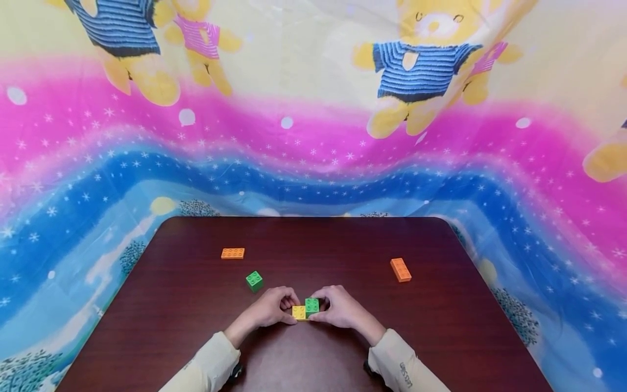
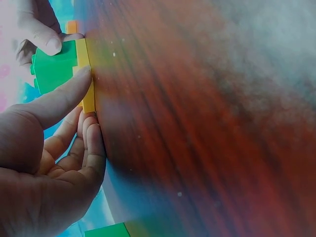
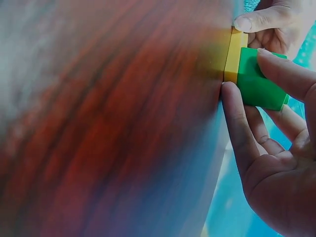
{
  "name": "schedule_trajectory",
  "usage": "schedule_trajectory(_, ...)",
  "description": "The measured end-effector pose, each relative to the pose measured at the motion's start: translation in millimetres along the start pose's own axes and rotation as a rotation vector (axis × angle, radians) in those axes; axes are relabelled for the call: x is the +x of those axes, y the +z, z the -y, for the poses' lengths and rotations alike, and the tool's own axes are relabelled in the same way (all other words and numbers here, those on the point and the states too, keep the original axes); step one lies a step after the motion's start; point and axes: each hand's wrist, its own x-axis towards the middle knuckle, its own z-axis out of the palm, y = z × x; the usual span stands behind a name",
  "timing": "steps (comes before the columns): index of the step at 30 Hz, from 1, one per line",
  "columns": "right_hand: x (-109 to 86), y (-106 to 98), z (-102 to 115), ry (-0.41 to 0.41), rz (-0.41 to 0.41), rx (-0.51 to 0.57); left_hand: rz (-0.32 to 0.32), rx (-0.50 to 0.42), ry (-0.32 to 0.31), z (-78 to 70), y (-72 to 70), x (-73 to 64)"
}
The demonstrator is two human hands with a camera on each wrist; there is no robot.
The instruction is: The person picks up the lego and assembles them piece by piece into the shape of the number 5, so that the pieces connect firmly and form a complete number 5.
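Near the front middle of the table, a flat yellow building brick (image 1: 298, 312) lies with a taller green brick (image 1: 312, 306) seated on its right part, studs up. My left hand (image 1: 274, 306) pinches the yellow brick's left end; in the left wrist view its thumb lies along the brick (image 2: 88, 96). From the other side, my right hand (image 1: 340, 307) grips the green brick (image 3: 259, 81) between thumb and fingers. The right index fingertip (image 3: 229, 89) comes right at the end of the yellow brick, close over the tabletop.
Left of the hands, a second green brick (image 1: 254, 280) stands on the dark wooden table (image 1: 313, 245). An orange brick (image 1: 232, 253) lies farther back left, another orange brick (image 1: 400, 270) at the right. Behind the table hangs a colourful bear-print cloth (image 1: 313, 136).
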Motion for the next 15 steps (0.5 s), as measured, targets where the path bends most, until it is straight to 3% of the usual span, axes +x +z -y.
schedule_trajectory(15,-2.0,-0.6,2.0,0.03,0.028,0.041,-0.002,0.006,-0.024,0.1,0.5,-0.8)
